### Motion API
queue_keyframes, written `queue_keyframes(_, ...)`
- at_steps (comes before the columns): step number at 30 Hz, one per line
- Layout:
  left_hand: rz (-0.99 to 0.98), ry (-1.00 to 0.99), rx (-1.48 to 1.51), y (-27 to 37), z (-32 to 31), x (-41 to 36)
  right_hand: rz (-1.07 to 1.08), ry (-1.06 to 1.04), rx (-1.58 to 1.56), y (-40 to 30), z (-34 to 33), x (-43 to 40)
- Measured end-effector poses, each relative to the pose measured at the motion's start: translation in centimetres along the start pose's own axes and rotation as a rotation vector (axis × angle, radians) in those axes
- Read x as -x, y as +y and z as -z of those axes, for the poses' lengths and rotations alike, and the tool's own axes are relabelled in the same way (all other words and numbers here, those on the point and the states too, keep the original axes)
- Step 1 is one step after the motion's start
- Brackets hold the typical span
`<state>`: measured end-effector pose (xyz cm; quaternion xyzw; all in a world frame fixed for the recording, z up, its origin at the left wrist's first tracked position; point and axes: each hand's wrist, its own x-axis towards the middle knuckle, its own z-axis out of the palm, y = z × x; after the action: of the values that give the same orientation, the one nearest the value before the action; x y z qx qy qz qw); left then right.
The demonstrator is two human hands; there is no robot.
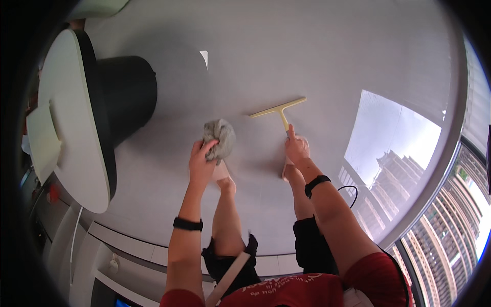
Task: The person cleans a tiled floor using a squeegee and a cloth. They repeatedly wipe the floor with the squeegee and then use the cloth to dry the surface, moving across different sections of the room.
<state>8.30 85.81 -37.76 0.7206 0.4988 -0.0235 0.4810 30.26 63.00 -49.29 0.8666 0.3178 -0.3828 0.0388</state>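
My left hand (203, 161) grips a crumpled grey cloth (221, 136), held out in front of me above the floor. In my right hand (298, 147) is the handle of a pale yellow squeegee (281, 108), index finger stretched along it. The squeegee's T-shaped head points away from me, its blade slanting up to the right. Cloth and squeegee are apart from each other. Both hands hang over my feet and partly hide them.
To the left stands a white-topped table (73, 126) with a thick black pedestal (128, 94). The glossy grey floor (249, 73) reflects a window on the right. A thin black cable (355, 193) curves beside my right forearm. Behind me is a low white cabinet (126, 238).
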Motion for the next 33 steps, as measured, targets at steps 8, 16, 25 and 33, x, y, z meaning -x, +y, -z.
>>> queue_keyframes(8, 0.096, -0.106, 0.305, -2.2, -1.3, 0.8, -0.495, -0.2, -0.807, 3.5, -6.7, 10.8)
queue_keyframes(16, 0.324, -0.255, 0.774, -1.3, -1.8, 0.7, -0.613, -0.721, -2.113, -5.1, 4.1, 16.4)
queue_keyframes(25, 0.165, -0.587, 0.622, -1.4, -12.4, -1.8, -0.2, -0.597, -2.108, -0.4, 9.4, 17.1)
queue_keyframes(33, -0.041, -1.095, 0.003, 2.1, -17.8, -7.9, -0.295, 0.263, -0.883, 12.5, 14.2, 9.1)
